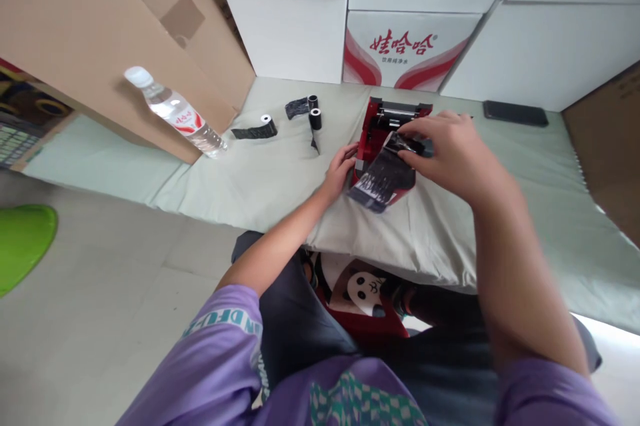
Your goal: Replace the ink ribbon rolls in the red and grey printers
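A red printer (367, 121) with its top raised and a roller inside stands on the cloth-covered surface in front of me. My left hand (342, 169) grips its left side, fingers bent against the red body. Above the printer's right part, my right hand (440, 149) pinches a black ribbon roll (395, 145). From that roll a length of shiny black ribbon (377, 179) hangs down over the printer's front and hides part of it. The tips of the right fingers are partly covered by the ribbon.
Left of the printer lie several small ribbon rolls (315, 119) with loose tails. A water bottle (183, 116) stands by a cardboard box (120, 33). White cartons (410, 53) line the back. A black phone (515, 113) lies at the right. The cloth surface's front edge (390, 263) is near my knees.
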### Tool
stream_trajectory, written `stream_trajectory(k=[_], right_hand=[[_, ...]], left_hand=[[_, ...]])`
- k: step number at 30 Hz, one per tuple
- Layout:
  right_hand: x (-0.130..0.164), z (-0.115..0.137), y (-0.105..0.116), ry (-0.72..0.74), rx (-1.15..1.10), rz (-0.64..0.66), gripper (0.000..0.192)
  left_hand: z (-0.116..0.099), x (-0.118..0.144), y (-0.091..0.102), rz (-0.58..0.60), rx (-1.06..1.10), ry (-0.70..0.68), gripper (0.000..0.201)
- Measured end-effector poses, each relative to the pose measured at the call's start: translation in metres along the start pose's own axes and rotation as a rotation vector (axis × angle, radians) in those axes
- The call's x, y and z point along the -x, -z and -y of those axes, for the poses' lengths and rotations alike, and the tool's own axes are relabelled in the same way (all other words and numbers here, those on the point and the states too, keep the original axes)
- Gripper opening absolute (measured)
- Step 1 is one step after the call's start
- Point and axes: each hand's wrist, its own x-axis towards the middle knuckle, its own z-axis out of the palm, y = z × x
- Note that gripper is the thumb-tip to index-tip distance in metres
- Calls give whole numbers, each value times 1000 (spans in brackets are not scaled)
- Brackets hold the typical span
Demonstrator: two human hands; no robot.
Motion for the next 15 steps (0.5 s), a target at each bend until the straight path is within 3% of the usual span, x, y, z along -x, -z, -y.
stream_trajectory(k=[4,8,12,15], right_hand=[[40,7,-16,-3,-414,-220,32],[62,3,-48,-75,-641,-276,27],[69,3,-73,-67,-737,-254,23],[63,9,-83,-45,-761,-258,25]], left_hand=[[-10,2,-1,-15,-86,-54,50],[-39,21,-10,-93,-386,-313,42],[-72,53,-24,160,-652,-468,47],[-86,68,-30,173,-761,-521,52]])
